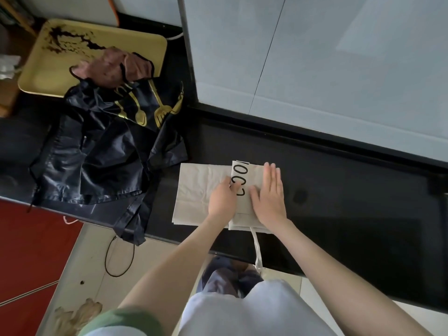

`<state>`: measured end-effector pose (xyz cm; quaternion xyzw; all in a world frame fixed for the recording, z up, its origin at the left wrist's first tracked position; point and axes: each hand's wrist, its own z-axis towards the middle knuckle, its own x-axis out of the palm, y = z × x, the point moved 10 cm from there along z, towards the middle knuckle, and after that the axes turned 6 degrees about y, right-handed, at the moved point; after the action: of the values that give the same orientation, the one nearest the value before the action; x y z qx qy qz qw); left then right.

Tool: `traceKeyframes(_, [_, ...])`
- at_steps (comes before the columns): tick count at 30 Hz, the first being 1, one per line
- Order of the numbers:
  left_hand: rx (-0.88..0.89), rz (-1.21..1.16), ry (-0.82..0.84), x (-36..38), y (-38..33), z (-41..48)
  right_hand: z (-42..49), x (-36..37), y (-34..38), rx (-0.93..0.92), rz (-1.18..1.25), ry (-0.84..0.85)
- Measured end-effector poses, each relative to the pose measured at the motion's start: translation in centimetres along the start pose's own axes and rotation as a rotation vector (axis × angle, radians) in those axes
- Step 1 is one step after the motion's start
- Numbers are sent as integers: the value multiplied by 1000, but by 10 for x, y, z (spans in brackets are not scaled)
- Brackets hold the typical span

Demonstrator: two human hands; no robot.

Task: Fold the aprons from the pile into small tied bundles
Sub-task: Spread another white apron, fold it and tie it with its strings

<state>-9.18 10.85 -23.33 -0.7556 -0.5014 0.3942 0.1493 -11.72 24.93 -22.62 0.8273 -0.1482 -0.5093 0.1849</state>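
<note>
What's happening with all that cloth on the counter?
A person is folding a cream apron on the black counter. The right grip presses the folded part flat while the left grip pinches its edge. Its strap dangles off the counter, not tied yet. A dark apron pile waits to the left.

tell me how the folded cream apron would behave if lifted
Likely floppy: the cream apron shows soft creases, and the right hand presses its folds flat. Unheld, they would probably spring open. Its strap, hanging over the black counter edge, would likely dangle.

Black counter (pixel 339 190); pale floor tiles (pixel 92 263); grey wall (pixel 315 57).
</note>
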Motion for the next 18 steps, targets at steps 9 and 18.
traceKeyframes(9, [8,612,-20,19,-17,-4,-19,-17,-53,515,586,78])
traceKeyframes(18, [256,499,-156,36,-54,-31,-24,-44,-43,351,1067,101])
